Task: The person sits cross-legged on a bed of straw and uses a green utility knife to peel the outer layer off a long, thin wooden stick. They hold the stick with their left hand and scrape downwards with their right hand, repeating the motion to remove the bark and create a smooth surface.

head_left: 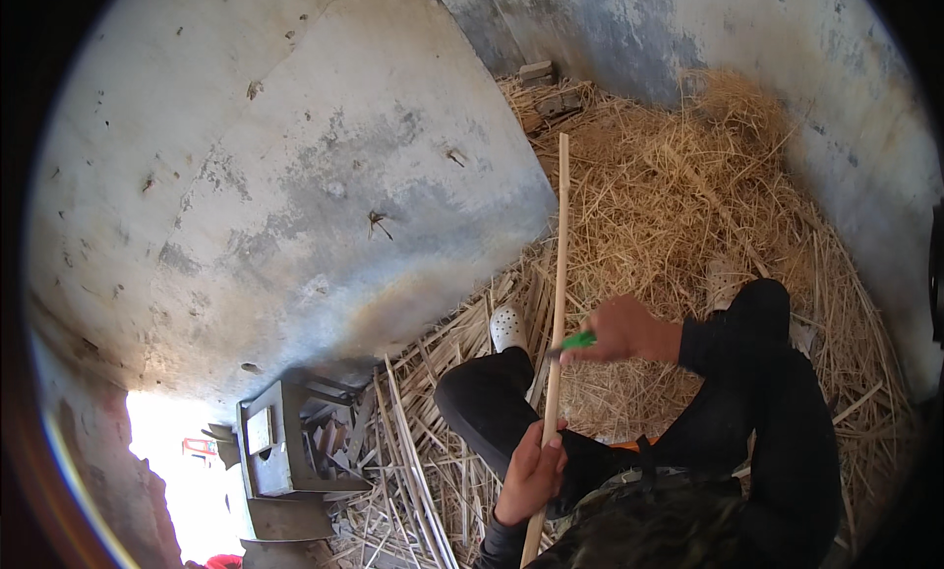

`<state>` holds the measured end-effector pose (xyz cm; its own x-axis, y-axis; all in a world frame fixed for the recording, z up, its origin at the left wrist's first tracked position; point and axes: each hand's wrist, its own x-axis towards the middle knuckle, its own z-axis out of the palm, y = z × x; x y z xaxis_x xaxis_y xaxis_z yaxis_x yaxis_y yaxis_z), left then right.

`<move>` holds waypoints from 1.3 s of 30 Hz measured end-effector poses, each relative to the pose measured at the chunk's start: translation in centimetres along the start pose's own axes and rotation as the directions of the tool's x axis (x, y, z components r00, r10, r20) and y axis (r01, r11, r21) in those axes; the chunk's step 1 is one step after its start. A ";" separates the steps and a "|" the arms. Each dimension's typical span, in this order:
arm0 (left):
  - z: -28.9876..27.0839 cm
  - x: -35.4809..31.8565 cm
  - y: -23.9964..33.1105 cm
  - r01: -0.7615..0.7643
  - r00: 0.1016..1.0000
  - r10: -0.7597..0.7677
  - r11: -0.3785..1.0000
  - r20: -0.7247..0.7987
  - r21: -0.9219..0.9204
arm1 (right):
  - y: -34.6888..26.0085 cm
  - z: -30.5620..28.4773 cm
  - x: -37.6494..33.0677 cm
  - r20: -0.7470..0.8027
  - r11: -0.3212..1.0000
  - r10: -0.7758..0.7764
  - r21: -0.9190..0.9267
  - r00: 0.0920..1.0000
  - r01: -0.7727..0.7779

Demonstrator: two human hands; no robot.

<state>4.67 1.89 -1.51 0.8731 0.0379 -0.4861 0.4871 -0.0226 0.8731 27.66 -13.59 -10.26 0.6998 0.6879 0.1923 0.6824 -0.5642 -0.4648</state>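
Observation:
A long, pale wooden stick [561, 244] stands lengthwise in front of me, its lower end passing beside my lap and its far end up near the wall. Low on the stick, my left hand [532, 471] is closed around it with the thumb on top. Higher up, my right hand [629, 328] is closed on a green-handled knife [578, 340]. The small dark part of the knife meets the side of the stick; its exact shape is too small and blurred to tell. My bent legs [492, 402] in dark trousers lie to either side of the stick.
Straw and fine shavings [678, 205] are heaped ahead and to the right. Split strips [413, 461] cover the floor at the left, beside a wooden stool-like frame [280, 441]. A worn plaster wall [295, 195] rises at the left. One white clog [507, 328] shows past my knee.

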 end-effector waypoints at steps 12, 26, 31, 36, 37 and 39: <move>0.7 0.0 0.2 -0.239 0.963 0.266 0.925 -0.054 0.295 | 0.2 0.6 -0.8 -0.069 0.993 0.009 0.117 0.998 -0.001; 0.6 -0.3 -0.1 -0.242 0.940 0.320 0.871 -0.120 0.428 | 1.4 -0.6 1.1 0.056 0.980 0.186 0.057 0.981 -0.189; 1.1 0.5 -1.4 -0.365 0.880 0.459 0.818 -0.122 0.445 | 0.7 0.2 -0.3 -0.025 0.996 0.056 0.076 0.998 -0.054; 0.7 -0.2 -0.8 -0.267 0.908 0.396 0.799 -0.137 0.539 | 1.4 -1.2 1.1 0.044 0.987 0.144 0.065 0.989 -0.147; 0.9 -0.2 -1.3 -0.280 0.898 0.417 0.789 -0.142 0.546 | -0.2 -0.5 -0.6 0.096 0.991 0.103 0.070 0.990 -0.110; 1.1 0.1 -1.4 -0.338 0.856 0.497 0.743 -0.139 0.577 | 1.0 -0.1 -0.3 -0.019 0.995 0.071 0.065 0.997 -0.070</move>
<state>4.07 0.86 -2.80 0.9869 0.1598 0.0231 0.0797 -0.6065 0.7911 28.12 -14.38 -10.69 0.7505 0.6373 0.1747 0.6166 -0.5802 -0.5322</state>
